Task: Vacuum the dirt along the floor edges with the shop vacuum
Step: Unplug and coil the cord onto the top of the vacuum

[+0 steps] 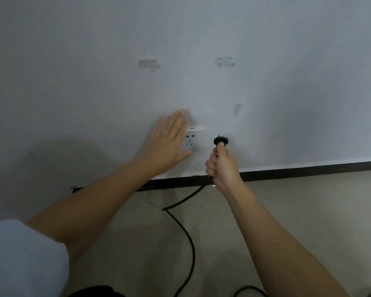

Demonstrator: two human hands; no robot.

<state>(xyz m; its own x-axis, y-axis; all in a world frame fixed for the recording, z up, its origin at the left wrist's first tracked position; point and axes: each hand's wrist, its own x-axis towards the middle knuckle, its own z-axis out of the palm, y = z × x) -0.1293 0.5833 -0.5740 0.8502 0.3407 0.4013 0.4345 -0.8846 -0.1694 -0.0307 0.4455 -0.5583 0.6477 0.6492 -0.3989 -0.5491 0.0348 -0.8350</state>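
The left hand (166, 144) lies flat on the wall, fingers straight, covering the left edge of the white socket (193, 142). Just right of the socket, the right hand (222, 166) grips the black plug (221, 141), prongs pointing up toward the wall; its cord (186, 232) trails down over the floor. The shop vacuum itself is out of view.

No text, label, brand, number or sign can be read anywhere in the frame. The white wall socket (192, 140) at centre shows only its pin slots, and the grey marks on the wall (266, 50) above are smudges, not lettering.
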